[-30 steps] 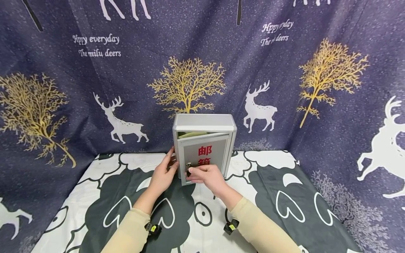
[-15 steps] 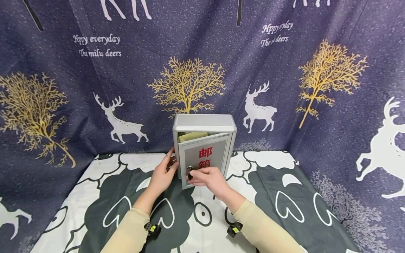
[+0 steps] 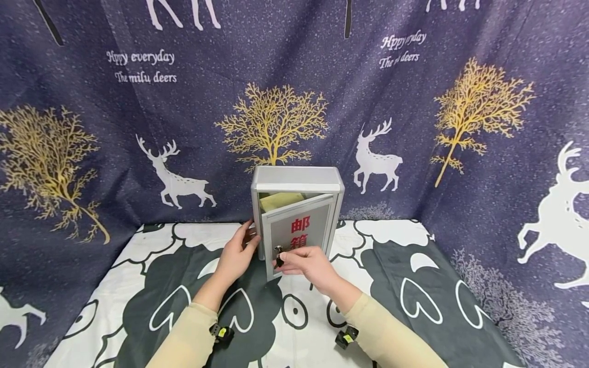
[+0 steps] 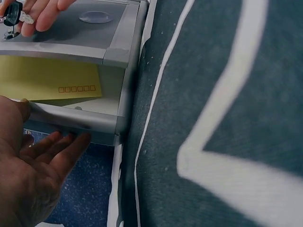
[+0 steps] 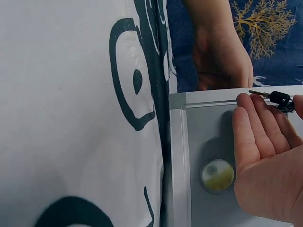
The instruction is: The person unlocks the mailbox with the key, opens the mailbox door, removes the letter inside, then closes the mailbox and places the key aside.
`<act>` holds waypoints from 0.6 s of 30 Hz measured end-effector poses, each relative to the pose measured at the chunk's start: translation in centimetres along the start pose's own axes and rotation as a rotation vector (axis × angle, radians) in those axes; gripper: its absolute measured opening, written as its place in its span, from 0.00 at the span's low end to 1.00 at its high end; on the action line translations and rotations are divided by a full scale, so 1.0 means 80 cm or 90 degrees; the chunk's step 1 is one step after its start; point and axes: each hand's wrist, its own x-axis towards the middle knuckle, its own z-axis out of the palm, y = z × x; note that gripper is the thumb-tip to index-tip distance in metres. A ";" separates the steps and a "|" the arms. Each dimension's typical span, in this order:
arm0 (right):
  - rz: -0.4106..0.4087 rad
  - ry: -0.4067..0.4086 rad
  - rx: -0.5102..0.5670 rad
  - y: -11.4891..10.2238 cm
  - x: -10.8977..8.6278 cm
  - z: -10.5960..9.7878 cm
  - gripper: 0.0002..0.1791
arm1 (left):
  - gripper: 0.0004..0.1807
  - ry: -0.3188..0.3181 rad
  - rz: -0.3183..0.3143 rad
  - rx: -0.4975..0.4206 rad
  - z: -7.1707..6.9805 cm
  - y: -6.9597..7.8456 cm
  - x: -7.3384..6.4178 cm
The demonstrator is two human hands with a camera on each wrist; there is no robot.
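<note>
A silver metal mailbox (image 3: pixel 296 176) stands upright at the middle back, red characters on its front door (image 3: pixel 275 230). The door hangs ajar, swung out on its left side. Inside lies a yellow envelope (image 4: pixel 42 78), partly hidden by the door. Black-headed keys (image 5: pixel 279 98) are at the door's lock; my right hand (image 3: pixel 310 268) pinches one between thumb and finger, other fingers extended. My left hand (image 3: pixel 233 258) touches the mailbox's left side, fingers nearly straight along it and thumb at its front edge. A round window (image 5: pixel 218 176) sits low in the door.
A cloth with dark and white cartoon shapes (image 3: pixel 202 286) covers the table. Behind the mailbox hangs a dark blue curtain (image 3: pixel 294 61) printed with deer and golden trees. Small black devices (image 3: pixel 223 333) are on both wrists.
The door has swung further out toward me, drawn by my right hand at the key. More of the yellow envelope shows. My left hand stays in place.
</note>
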 end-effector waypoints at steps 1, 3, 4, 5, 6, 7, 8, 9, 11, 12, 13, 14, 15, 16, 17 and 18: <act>-0.001 -0.001 -0.001 0.000 -0.001 0.000 0.22 | 0.35 -0.001 -0.001 0.002 0.000 0.000 0.000; -0.002 -0.001 -0.003 -0.001 -0.004 -0.001 0.21 | 0.35 -0.001 0.002 0.003 -0.001 -0.001 0.000; -0.002 -0.003 -0.003 -0.001 -0.005 -0.002 0.21 | 0.35 -0.001 0.003 0.004 -0.001 -0.001 0.000; -0.001 -0.005 -0.003 -0.002 -0.007 -0.002 0.21 | 0.35 0.000 0.005 0.005 -0.001 -0.002 0.000; -0.001 -0.008 -0.003 -0.003 -0.008 -0.003 0.22 | 0.35 0.000 0.006 0.005 -0.001 -0.002 0.000; 0.000 -0.011 -0.003 -0.003 -0.010 -0.003 0.22 | 0.35 0.000 0.007 0.005 -0.001 -0.002 0.000; 0.002 -0.015 -0.003 -0.004 -0.011 -0.004 0.22 | 0.35 0.000 0.008 0.004 -0.001 -0.002 -0.001; 0.004 -0.016 -0.003 -0.004 -0.012 -0.005 0.22 | 0.35 0.000 0.008 0.004 -0.001 -0.001 -0.001; 0.008 -0.012 -0.006 -0.003 -0.015 -0.007 0.22 | 0.34 0.000 0.009 0.002 -0.001 -0.001 -0.001; 0.009 -0.010 -0.008 -0.003 -0.017 -0.007 0.22 | 0.34 -0.001 0.009 0.002 -0.001 -0.001 -0.001; 0.009 -0.008 -0.010 -0.002 -0.018 -0.009 0.22 | 0.34 0.000 0.010 0.002 -0.001 -0.001 -0.001; 0.009 -0.006 -0.012 -0.001 -0.020 -0.010 0.22 | 0.34 0.000 0.011 0.002 -0.001 -0.001 -0.001; 0.009 -0.003 -0.014 -0.001 -0.021 -0.010 0.21 | 0.34 0.001 0.011 0.003 0.000 -0.002 0.000; 0.007 -0.003 -0.015 0.000 -0.023 -0.011 0.21 | 0.34 0.001 0.011 0.005 0.000 -0.002 0.000; 0.007 -0.003 -0.016 0.000 -0.024 -0.013 0.21 | 0.34 0.001 0.011 0.006 0.000 -0.002 0.000; 0.006 -0.006 -0.016 0.000 -0.025 -0.014 0.20 | 0.34 0.001 0.012 0.008 0.000 -0.002 0.000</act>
